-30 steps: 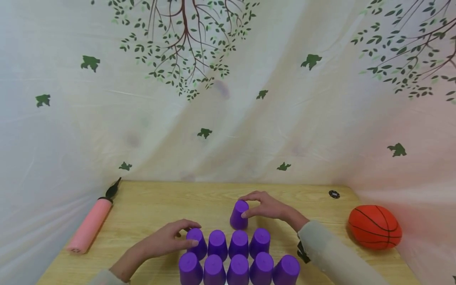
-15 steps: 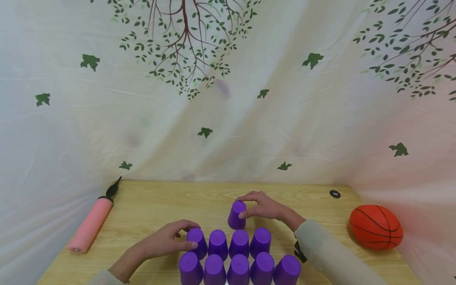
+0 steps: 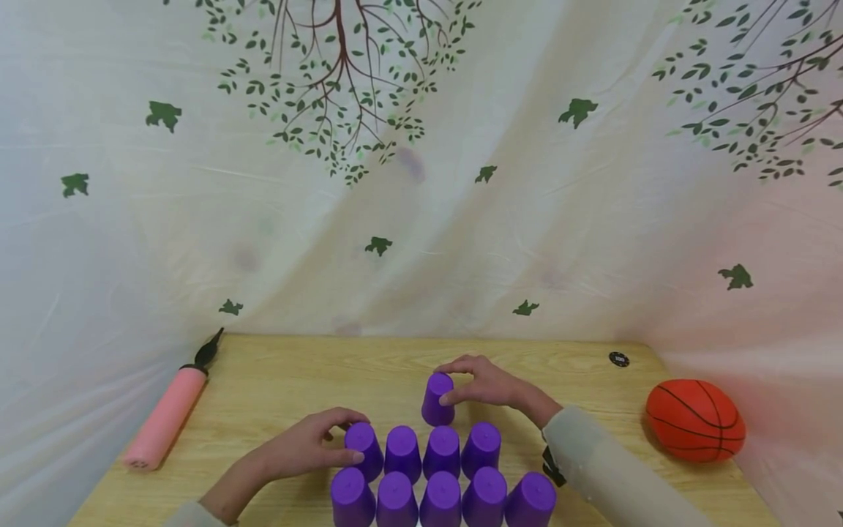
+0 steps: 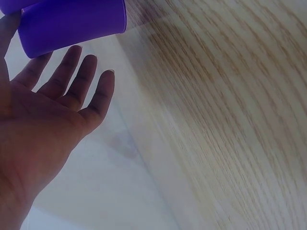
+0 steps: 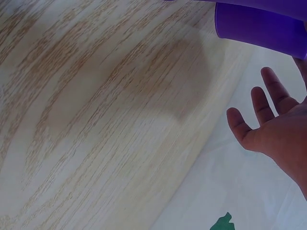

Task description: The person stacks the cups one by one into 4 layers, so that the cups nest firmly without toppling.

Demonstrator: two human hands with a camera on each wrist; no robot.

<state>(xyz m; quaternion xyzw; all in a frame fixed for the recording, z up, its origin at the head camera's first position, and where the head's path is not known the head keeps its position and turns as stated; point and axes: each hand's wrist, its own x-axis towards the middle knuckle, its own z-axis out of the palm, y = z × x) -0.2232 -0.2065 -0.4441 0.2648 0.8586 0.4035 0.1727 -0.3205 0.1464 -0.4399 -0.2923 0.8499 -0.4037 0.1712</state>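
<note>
Purple cups stand upside down in three rows. In the head view, my right hand (image 3: 484, 382) pinches the lone cup (image 3: 435, 402) of the far row, thumb on its near side and a finger at the top. My left hand (image 3: 312, 440) holds the leftmost cup (image 3: 364, 448) of the middle row between thumb and index finger. Alongside it are three more cups, and the near row (image 3: 440, 499) has several. In the left wrist view, the other fingers (image 4: 73, 57) spread beside a cup (image 4: 72, 26). The right wrist view has the right hand (image 5: 283, 124) below a cup (image 5: 261, 28).
A pink hand pump (image 3: 167, 417) with a black nozzle lies at the left of the wooden table (image 3: 283, 373). On the right are an orange-red toy basketball (image 3: 694, 421) and a black-and-white chip (image 3: 619, 359). A pale curtain (image 3: 421, 219) with printed leaves hangs behind.
The right hand and its cup have shifted slightly left. My left hand and the other cups stay in place.
</note>
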